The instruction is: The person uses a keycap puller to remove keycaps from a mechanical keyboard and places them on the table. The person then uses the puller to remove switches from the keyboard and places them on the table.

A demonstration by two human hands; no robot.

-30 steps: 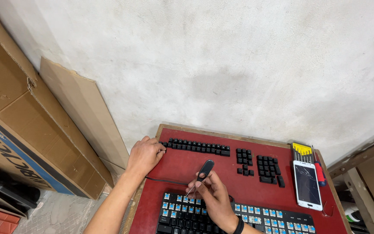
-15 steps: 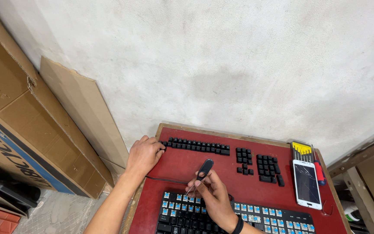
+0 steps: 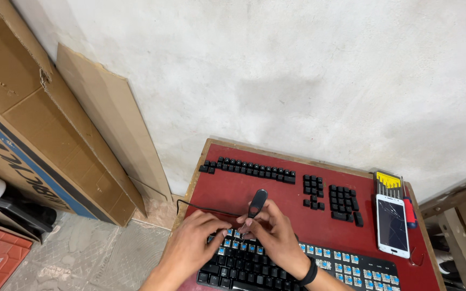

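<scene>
Left hand (image 3: 192, 245) had come off the far-left corner of the counter (image 3: 254, 186) and dropped onto the keyboard (image 3: 276, 264), fingers spread flat over the upper-left switches, closed on nothing. Half a second back it was resting up beside the left end of the pulled-keycap row (image 3: 249, 168), well apart from the right hand.

Right hand (image 3: 276, 237) sat pinched on the black keycap puller (image 3: 257, 203), handle tilted up and away from us, tip down at the keyboard's top-left rows. We couldn't see the tip itself, the fingers covered it.

So both hands were now together over one spot. We read that as the left bracing the keyboard while the puller worked the next cap.

Keyboard lay at the near edge of the red counter. Its top rows showed bare blue switches, while the lower-left rows had black caps on.

Unchanged from the earlier frames:
- keycap clusters (image 3: 341, 200)
- cracked white phone (image 3: 392, 225) at right
- yellow-topped screwdriver set (image 3: 388, 182) just behind it
- cardboard (image 3: 39, 129) against the wall
</scene>
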